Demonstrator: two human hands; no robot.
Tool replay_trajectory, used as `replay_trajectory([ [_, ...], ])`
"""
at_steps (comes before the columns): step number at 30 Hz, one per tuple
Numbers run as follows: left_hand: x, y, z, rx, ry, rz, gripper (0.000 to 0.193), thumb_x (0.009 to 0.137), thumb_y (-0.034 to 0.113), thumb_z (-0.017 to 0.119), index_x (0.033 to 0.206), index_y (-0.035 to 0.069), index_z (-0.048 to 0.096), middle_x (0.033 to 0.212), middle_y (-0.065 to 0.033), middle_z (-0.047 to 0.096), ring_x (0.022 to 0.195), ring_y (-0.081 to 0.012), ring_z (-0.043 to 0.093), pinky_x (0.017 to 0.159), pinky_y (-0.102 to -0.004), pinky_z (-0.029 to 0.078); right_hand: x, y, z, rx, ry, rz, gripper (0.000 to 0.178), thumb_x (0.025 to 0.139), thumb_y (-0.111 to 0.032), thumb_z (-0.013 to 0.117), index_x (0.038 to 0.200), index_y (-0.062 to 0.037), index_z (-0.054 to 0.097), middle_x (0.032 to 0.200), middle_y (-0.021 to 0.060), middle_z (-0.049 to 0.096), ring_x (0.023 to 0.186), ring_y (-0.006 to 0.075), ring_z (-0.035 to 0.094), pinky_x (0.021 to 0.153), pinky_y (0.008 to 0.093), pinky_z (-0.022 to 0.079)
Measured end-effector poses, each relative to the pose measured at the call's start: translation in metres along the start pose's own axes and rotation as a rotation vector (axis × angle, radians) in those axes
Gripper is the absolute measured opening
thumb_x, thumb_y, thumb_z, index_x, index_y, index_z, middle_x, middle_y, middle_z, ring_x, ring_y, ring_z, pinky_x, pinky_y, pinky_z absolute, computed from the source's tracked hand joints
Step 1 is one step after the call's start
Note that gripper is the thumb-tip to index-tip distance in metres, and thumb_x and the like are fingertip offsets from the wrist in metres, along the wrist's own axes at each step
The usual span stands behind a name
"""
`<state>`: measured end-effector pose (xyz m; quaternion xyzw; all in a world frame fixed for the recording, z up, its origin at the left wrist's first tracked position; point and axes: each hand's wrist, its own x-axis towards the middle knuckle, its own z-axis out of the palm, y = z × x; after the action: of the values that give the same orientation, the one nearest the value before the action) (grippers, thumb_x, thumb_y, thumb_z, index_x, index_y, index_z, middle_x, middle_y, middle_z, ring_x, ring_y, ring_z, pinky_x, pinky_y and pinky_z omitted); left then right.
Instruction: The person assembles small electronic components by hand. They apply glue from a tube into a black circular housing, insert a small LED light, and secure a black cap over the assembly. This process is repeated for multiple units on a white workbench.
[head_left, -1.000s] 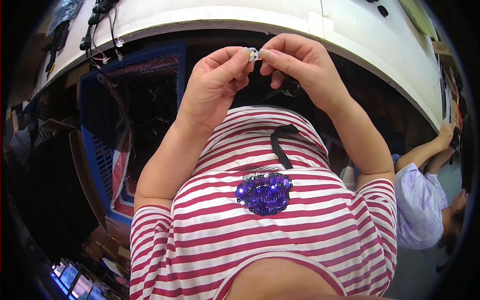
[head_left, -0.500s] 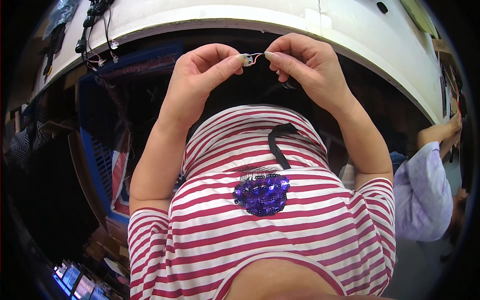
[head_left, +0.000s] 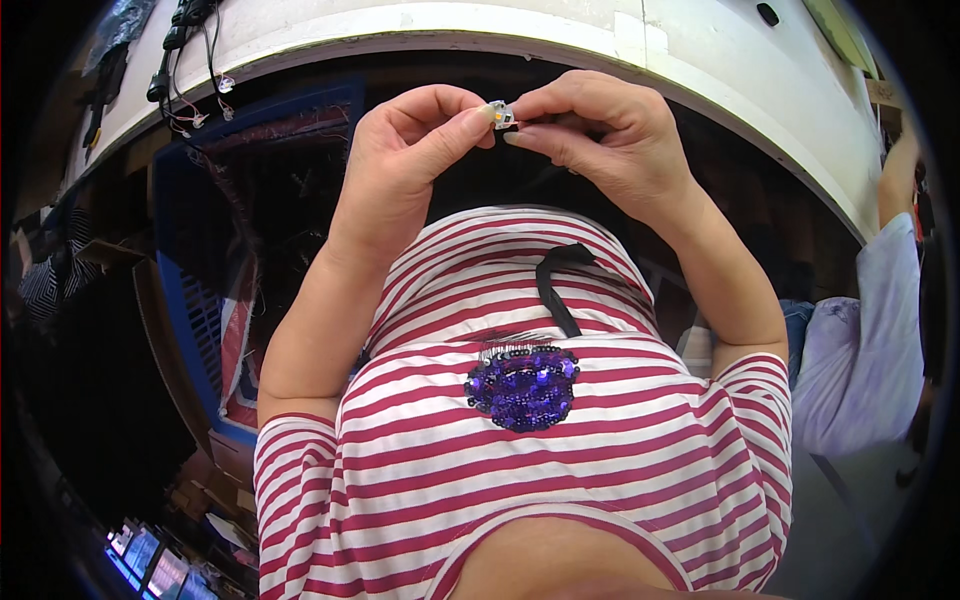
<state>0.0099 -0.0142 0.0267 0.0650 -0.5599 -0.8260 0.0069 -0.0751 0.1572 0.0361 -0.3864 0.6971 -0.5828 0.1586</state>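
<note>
A small whitish circuit board with a yellow spot is held up near the table's front edge. Its near left side is pinched between the thumb and forefinger of my left hand. My right hand is at the board's other side, its forefinger tip touching or almost touching the edge and its thumb just below. A short reddish bit of the thin wires shows between those fingertips; the rest is hidden by the fingers.
Along the far side runs a white tabletop, with black cables ending in small boards at its left. Below stands a blue plastic crate. A small black object lies far right. Another person's pale purple sleeve is at the right.
My right hand has moved left, from holding the wires away from the board to right beside it. The board has turned and shifted slightly right. The other person's arm has reached farther forward.
</note>
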Motion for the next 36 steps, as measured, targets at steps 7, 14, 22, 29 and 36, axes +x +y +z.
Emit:
replay_trajectory([
  [7,0.000,0.004,-0.002,0.200,-0.047,-0.008,0.016,0.084,0.014,0.059,0.091,-0.001,0.060,0.083,-0.0034,0.060,0.078,-0.0086,0.054,0.074,-0.0202,0.042,0.003,0.003,-0.006,0.151,-0.099,0.123,0.012,0.078,-0.011,0.067,0.086,-0.0021,0.066,0.072,0.0025,0.063,0.066,0.0061,0.057,0.057,0.0163,0.045],
  [14,0.014,0.030,-0.010,0.490,-0.236,-0.155,0.016,0.079,0.014,0.064,0.088,0.001,0.061,0.080,-0.0010,0.060,0.073,-0.0056,0.053,0.069,-0.0181,0.041,0.007,0.001,-0.012,0.041,-0.236,0.079,0.012,0.078,-0.013,0.066,0.085,-0.0028,0.067,0.074,0.0038,0.064,0.068,0.0094,0.059,0.064,0.0193,0.048],
  [22,0.016,0.006,-0.013,0.138,-0.142,-0.141,0.013,0.082,0.014,0.063,0.088,0.002,0.061,0.078,-0.0017,0.060,0.070,-0.0053,0.051,0.063,-0.0164,0.039,0.003,0.012,-0.008,0.112,-0.074,0.061,0.011,0.079,-0.007,0.065,0.089,-0.0028,0.066,0.081,0.0038,0.064,0.070,0.0089,0.059,0.064,0.0193,0.048],
  [29,0.017,-0.007,-0.007,0.096,0.037,-0.050,0.016,0.083,0.015,0.062,0.091,0.002,0.061,0.080,-0.0034,0.061,0.067,-0.0050,0.051,0.060,-0.0160,0.038,-0.005,0.011,0.005,-0.080,0.077,-0.056,0.015,0.076,-0.004,0.065,0.092,-0.0024,0.065,0.079,0.0058,0.063,0.068,0.0101,0.059,0.060,0.0205,0.048],
  [36,0.016,-0.015,-0.002,-0.172,0.157,-0.102,0.017,0.080,0.017,0.066,0.087,0.002,0.063,0.077,-0.0033,0.063,0.070,-0.0042,0.055,0.059,-0.0155,0.038,-0.006,0.014,0.018,-0.317,0.202,-0.263,0.020,0.074,0.000,0.064,0.094,-0.0040,0.065,0.077,0.0086,0.062,0.065,0.0181,0.060,0.057,0.0252,0.049],
])
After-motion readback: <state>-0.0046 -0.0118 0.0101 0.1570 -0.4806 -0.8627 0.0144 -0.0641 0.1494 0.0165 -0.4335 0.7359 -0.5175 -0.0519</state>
